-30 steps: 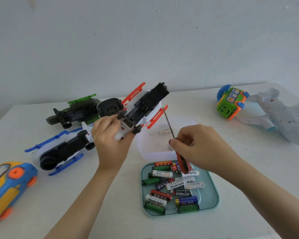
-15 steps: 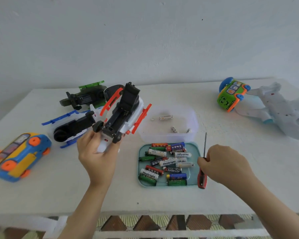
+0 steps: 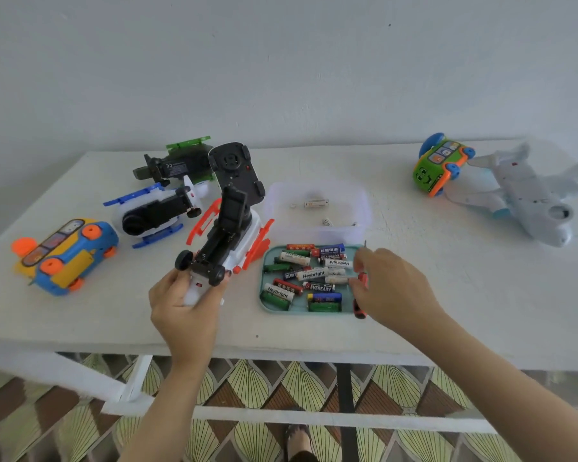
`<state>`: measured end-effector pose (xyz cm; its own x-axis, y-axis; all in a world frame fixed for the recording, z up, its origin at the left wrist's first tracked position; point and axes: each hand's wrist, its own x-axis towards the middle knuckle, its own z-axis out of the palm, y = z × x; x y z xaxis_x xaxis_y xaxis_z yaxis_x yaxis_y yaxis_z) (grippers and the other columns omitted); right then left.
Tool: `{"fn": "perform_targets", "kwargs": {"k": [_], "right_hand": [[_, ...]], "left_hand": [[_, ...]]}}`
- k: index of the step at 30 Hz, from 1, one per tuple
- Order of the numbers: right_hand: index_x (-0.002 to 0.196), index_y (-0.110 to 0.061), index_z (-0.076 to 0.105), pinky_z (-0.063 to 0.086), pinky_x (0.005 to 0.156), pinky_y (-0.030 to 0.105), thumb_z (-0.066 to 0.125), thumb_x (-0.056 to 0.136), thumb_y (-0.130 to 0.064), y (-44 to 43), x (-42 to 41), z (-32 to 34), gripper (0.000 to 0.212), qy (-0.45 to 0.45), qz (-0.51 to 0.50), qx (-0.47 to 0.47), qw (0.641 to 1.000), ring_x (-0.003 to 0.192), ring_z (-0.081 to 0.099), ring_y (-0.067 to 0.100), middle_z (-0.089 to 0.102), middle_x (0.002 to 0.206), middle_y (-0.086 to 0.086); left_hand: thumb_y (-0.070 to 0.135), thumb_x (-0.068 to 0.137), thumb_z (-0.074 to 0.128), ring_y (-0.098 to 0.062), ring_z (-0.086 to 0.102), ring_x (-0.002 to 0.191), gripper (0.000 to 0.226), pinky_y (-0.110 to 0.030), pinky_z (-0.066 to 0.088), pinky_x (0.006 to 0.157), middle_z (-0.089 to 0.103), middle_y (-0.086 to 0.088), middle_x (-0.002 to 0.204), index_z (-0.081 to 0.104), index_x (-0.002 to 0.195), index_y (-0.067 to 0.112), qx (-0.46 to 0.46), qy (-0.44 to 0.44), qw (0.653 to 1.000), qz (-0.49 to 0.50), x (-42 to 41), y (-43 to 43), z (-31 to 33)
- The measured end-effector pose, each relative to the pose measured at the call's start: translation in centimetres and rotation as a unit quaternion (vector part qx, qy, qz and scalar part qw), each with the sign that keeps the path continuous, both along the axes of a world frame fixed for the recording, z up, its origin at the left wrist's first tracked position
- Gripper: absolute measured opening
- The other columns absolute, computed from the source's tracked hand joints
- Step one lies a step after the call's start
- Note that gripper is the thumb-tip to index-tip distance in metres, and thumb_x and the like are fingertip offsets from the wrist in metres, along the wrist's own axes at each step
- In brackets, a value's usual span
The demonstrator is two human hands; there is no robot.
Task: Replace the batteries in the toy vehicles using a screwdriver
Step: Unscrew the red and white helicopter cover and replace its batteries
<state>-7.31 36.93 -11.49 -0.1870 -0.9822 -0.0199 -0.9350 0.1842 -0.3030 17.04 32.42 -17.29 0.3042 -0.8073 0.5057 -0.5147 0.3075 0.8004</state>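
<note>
From the head camera, the left hand (image 3: 181, 305) grips the white-and-orange toy helicopter (image 3: 229, 240) by its near end, fingers curled round the body, and holds it tilted up off the white table (image 3: 464, 295) with its underside facing the camera (the dark battery bay on that side looks uncovered). The right hand (image 3: 392, 288) is curled round the red-handled screwdriver (image 3: 359, 311), whose thin shaft points away from the person. Its thumb and forefinger sit over the right edge of the teal tray (image 3: 263, 295), beside the loose batteries (image 3: 314, 274); whether they touch one is unclear. A clear plastic tub (image 3: 361, 208) stands just behind the tray with a few small parts inside. On the left lie a blue-and-white helicopter (image 3: 151, 215), a green helicopter (image 3: 181, 165) and a blue-and-yellow car (image 3: 64, 258). Far right are a green-and-orange car (image 3: 437, 165) and a white aeroplane (image 3: 531, 198).
</note>
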Motion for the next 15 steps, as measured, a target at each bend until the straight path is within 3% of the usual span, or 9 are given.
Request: {"fn": "perform_targets", "kwargs": {"k": [3, 7, 9, 13, 15], "right_hand": [[0.106, -0.018, 0.062, 0.045, 0.065, 0.026, 0.052, 0.09, -0.019, -0.4, 0.2, 0.2, 0.019, 0.004, 0.028, 0.023, 0.999, 0.079, 0.053, 0.015, 0.046, 0.097, -0.004], [0.104, -0.013, 0.067, 0.054, 0.074, 0.032, 0.06, 0.087, -0.017, -1.1, 0.4, 0.1, 0.019, 0.033, 0.029, 0.057, 0.997, 0.085, 0.059, 0.019, 0.052, 0.108, 0.003], [0.107, -0.014, 0.066, 0.054, 0.076, 0.033, 0.067, 0.085, -0.017, -1.4, 0.4, -0.1, 0.021, 0.044, 0.03, 0.062, 0.997, 0.088, 0.058, 0.019, 0.051, 0.11, 0.004], [0.109, -0.014, 0.063, 0.05, 0.074, 0.029, 0.065, 0.087, -0.019, -1.6, -0.1, -0.4, 0.023, 0.055, 0.054, 0.057, 0.995, 0.09, 0.055, 0.018, 0.049, 0.108, 0.003], [0.109, -0.013, 0.062, 0.046, 0.07, 0.026, 0.059, 0.09, -0.018, -1.7, -0.3, -0.5, 0.02, 0.063, 0.075, 0.047, 0.994, 0.089, 0.052, 0.016, 0.049, 0.107, 0.003]], "left_hand": [[0.006, 0.071, 0.083, -0.006, 0.046, 0.093, 0.028, -0.029, 0.044, 0.082, 0.058, 0.015, 0.088, 0.072, 0.096, 0.003, -0.024, -0.028, 0.999, -0.005, -0.1, 0.3, 0.1], [0.028, 0.072, 0.079, -0.013, 0.049, 0.093, 0.034, -0.051, 0.047, 0.078, 0.065, -0.001, 0.087, 0.07, 0.091, 0.0, -0.065, -0.096, 0.993, 0.002, 0.8, -0.1, -0.4], [0.036, 0.071, 0.075, -0.022, 0.052, 0.094, 0.052, -0.047, 0.046, 0.083, 0.066, -0.008, 0.089, 0.068, 0.101, -0.005, -0.072, -0.126, 0.989, 0.009, 1.2, -0.3, -0.7], [0.027, 0.065, 0.08, -0.028, 0.051, 0.101, 0.078, -0.017, 0.026, 0.097, 0.067, -0.019, 0.096, 0.053, 0.128, -0.011, -0.073, -0.174, 0.982, 0.015, 1.6, -0.5, -0.9], [0.024, 0.065, 0.081, -0.027, 0.048, 0.103, 0.078, -0.021, 0.027, 0.095, 0.066, -0.021, 0.097, 0.052, 0.129, -0.01, -0.086, -0.198, 0.976, 0.024, 1.7, -0.7, -0.9]]}}
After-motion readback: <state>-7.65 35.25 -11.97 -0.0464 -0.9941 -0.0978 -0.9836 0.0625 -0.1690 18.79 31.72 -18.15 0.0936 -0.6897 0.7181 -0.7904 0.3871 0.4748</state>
